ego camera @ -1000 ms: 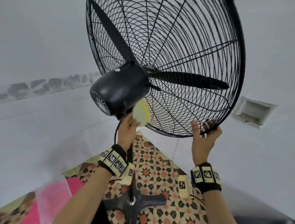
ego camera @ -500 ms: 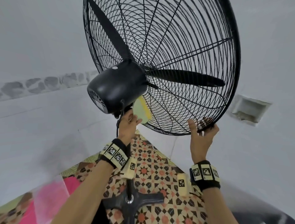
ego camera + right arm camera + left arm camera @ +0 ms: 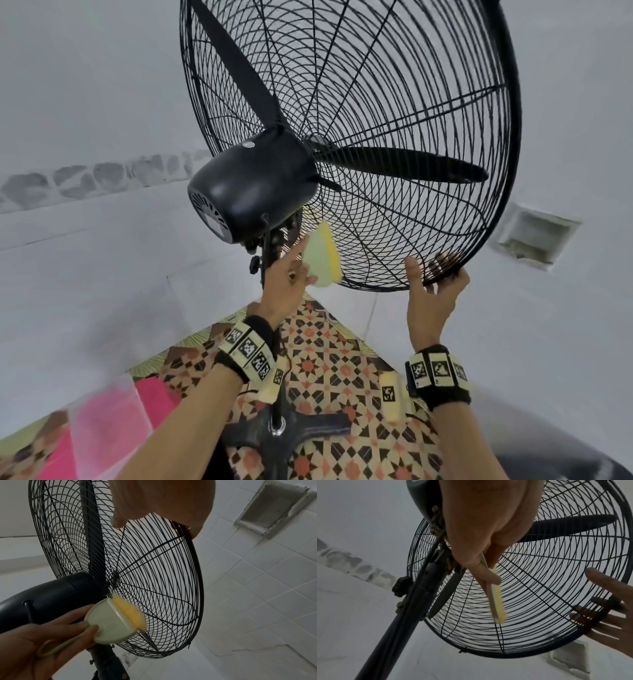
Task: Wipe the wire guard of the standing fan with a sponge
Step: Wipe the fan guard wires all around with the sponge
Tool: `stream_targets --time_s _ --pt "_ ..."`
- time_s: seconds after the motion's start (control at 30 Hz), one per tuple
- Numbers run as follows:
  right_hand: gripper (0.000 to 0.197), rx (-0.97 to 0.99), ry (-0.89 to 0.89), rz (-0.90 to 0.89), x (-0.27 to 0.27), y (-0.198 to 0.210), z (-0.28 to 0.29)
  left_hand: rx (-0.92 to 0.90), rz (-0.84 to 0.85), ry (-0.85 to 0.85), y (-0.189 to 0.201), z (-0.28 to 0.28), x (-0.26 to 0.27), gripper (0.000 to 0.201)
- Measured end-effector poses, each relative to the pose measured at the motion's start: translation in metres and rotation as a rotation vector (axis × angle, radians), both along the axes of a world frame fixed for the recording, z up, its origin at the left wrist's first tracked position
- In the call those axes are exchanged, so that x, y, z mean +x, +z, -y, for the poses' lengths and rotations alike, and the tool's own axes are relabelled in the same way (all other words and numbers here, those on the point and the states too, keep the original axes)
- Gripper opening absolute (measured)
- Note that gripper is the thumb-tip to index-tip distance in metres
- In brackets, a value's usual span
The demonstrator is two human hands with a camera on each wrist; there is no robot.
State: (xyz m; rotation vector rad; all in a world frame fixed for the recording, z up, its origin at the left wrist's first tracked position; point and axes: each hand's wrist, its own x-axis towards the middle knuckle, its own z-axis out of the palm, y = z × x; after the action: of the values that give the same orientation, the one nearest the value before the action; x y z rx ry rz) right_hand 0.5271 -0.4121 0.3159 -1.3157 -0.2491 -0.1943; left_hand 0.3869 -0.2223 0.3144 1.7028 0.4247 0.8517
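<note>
Head view bright and edge-warped; both wrist views dim, perhaps motion-blurred.

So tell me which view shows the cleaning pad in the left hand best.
Right wrist view: the sponge shows its whole pale half-round back and yellow edge against the wire guard. The left wrist view shows it edge-on; the head view shows it smaller, partly behind the left hand.

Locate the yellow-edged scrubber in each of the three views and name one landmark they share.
Head: scrubber centre, under the motor housing.
Left wrist: scrubber edge-on, centre, below the left hand's fingers.
Right wrist: scrubber lower left, against the wire guard.
Shared landmark: motor housing.
</note>
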Motion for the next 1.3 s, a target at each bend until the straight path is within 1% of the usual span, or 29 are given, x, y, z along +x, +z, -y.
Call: stream_targets --time_s 0.03,0.07,0.17,0.23,0.3,0.4,0.43,0.5,0.57,0.63,0.7,0.8,0.83,0.87,0.97,1.03,1.17,1.23,1.3 --pt "0.085 0.007 0.001 0.001 -0.002 0.0 -0.001 -0.002 -0.031 -0.007 -0.002 0.0 -0.003 0.057" --pt "0.086 0.01 0.002 0.005 -0.003 0.001 -0.003 -0.007 -0.022 0.012 -0.002 -0.001 -0.006 0.057" --pt "0.09 -0.001 0.004 0.02 -0.003 0.001 -0.003 -0.004 0.132 0.127 0.003 0.001 -0.003 0.057" --pt "0.091 -0.008 0.002 0.024 -0.001 0.0 -0.001 0.021 0.184 0.172 0.002 0.002 0.005 0.059" --pt "0.096 0.0 0.002 0.016 -0.002 0.0 -0.001 0.025 0.148 0.157 0.0 -0.001 0.009 0.06" --pt "0.1 0.012 -0.006 0.011 -0.002 -0.001 -0.003 0.012 -0.019 0.058 -0.001 -0.008 0.003 0.059" --pt "0.099 0.009 -0.008 0.009 -0.003 -0.002 -0.004 0.013 -0.033 0.037 0.0 -0.009 -0.001 0.059" --pt "0.098 0.008 -0.01 0.012 -0.003 -0.001 -0.005 0.02 0.046 0.07 0.0 -0.01 -0.004 0.059" --pt "0.098 0.001 -0.003 0.013 -0.003 -0.001 -0.005 0.005 0.143 0.149 -0.002 -0.007 -0.001 0.059" --pt "0.095 -0.012 -0.002 0.011 -0.001 -0.002 -0.003 0.009 0.183 0.19 -0.007 -0.002 0.007 0.059" --pt "0.093 -0.015 -0.006 0.004 0.0 -0.003 -0.001 0.032 0.131 0.144 -0.011 0.0 0.01 0.06" --pt "0.094 0.004 -0.016 -0.004 -0.002 -0.002 -0.003 -0.002 -0.011 0.04 -0.013 -0.002 0.003 0.061" --pt "0.094 0.005 -0.019 -0.004 -0.002 -0.003 -0.004 -0.015 -0.008 0.03 -0.013 -0.003 0.0 0.06" --pt "0.094 0.004 -0.023 0.002 -0.002 -0.002 -0.005 -0.016 0.029 0.047 -0.012 -0.004 -0.002 0.06" --pt "0.093 -0.006 -0.025 0.017 -0.001 -0.002 -0.006 -0.032 0.17 0.149 -0.007 -0.005 0.001 0.059" --pt "0.091 -0.008 -0.02 0.017 0.002 -0.003 -0.006 -0.017 0.154 0.146 -0.008 -0.001 0.006 0.058" --pt "0.093 0.011 -0.025 0.017 0.0 -0.004 -0.005 0.023 -0.04 -0.006 -0.035 0.014 0.006 0.062" --pt "0.095 0.009 -0.015 0.026 -0.001 -0.003 -0.005 0.018 -0.014 0.033 -0.043 0.016 0.003 0.063" --pt "0.095 -0.007 -0.009 0.037 0.0 -0.003 -0.004 -0.012 0.084 0.147 -0.037 0.014 0.004 0.063"
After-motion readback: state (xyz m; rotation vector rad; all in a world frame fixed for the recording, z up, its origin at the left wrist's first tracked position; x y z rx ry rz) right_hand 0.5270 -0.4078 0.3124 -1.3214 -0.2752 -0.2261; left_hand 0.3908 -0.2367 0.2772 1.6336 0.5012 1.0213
